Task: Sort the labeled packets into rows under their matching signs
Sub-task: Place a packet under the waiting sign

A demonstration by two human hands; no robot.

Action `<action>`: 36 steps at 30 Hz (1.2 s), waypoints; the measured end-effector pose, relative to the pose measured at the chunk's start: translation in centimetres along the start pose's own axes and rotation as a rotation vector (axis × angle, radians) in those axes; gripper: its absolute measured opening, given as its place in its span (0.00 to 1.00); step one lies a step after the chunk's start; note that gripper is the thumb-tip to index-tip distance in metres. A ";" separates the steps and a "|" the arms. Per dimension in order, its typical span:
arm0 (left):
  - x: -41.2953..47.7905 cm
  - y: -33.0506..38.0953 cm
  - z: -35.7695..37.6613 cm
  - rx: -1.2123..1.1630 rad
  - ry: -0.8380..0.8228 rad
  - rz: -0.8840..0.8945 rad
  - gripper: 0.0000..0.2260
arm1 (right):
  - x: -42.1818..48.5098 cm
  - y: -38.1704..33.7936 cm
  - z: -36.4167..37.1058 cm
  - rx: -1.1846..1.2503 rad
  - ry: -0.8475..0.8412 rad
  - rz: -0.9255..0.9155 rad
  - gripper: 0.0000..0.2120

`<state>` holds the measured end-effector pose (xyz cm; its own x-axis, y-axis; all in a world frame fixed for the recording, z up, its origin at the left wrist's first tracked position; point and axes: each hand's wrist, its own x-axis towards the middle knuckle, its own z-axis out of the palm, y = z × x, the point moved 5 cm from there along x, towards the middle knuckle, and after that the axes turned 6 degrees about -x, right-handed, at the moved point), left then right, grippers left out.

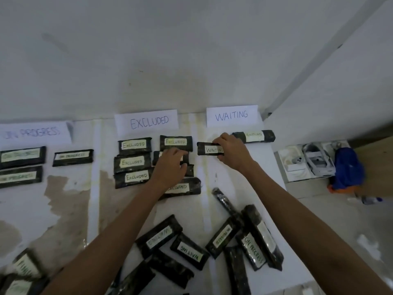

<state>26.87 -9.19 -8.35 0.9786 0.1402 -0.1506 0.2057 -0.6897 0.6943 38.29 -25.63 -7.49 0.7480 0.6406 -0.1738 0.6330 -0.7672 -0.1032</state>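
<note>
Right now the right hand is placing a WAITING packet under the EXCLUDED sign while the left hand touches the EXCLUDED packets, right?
No. The head view shows the right hand holding the WAITING packet under the WAITING sign, not EXCLUDED. The left hand does touch the EXCLUDED packets.

Both bare arms reach forward, with the hands palm down and near each other.
The right hand [232,153] pinches the right end of the WAITING packet [209,149]: the fingers curl over its far edge and the thumb sits at the near edge. The left hand [170,165] lies flat with its fingertips bent onto a second packet [157,158] and its thumb pointing toward the right hand; whether it grips, I cannot tell. Both forearms are almost straight.
</note>
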 end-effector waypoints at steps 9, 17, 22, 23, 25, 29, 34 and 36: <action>6.0 0.4 2.5 0.103 -0.029 0.028 0.21 | 6.3 2.8 3.0 -0.025 -0.068 -0.032 0.19; 6.8 0.2 4.3 0.170 -0.089 0.050 0.23 | 6.8 3.9 3.7 0.031 -0.092 -0.049 0.23; 5.1 0.9 3.7 0.131 -0.028 0.094 0.23 | 5.1 3.3 2.6 0.064 -0.057 -0.034 0.28; 4.5 1.1 3.5 0.126 -0.019 0.109 0.22 | 4.3 3.0 2.3 0.071 -0.036 -0.029 0.27; 2.9 1.3 3.3 0.114 -0.016 0.137 0.21 | 2.3 2.3 1.9 0.114 -0.023 -0.017 0.25; -0.7 0.8 3.8 0.090 -0.047 0.162 0.18 | -2.8 0.4 2.8 0.233 -0.119 0.015 0.22; -4.6 0.6 5.0 0.071 -0.079 0.171 0.18 | -9.4 -1.1 6.3 0.179 -0.348 0.184 0.23; -5.9 0.7 5.6 0.064 -0.072 0.165 0.17 | -11.1 -1.6 7.7 0.132 -0.370 0.219 0.22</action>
<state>21.24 -14.46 -10.87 0.9955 -0.0282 -0.0904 0.0396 -0.7430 0.6681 27.41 -31.73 -12.97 0.7247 0.4262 -0.5414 0.4190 -0.8964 -0.1446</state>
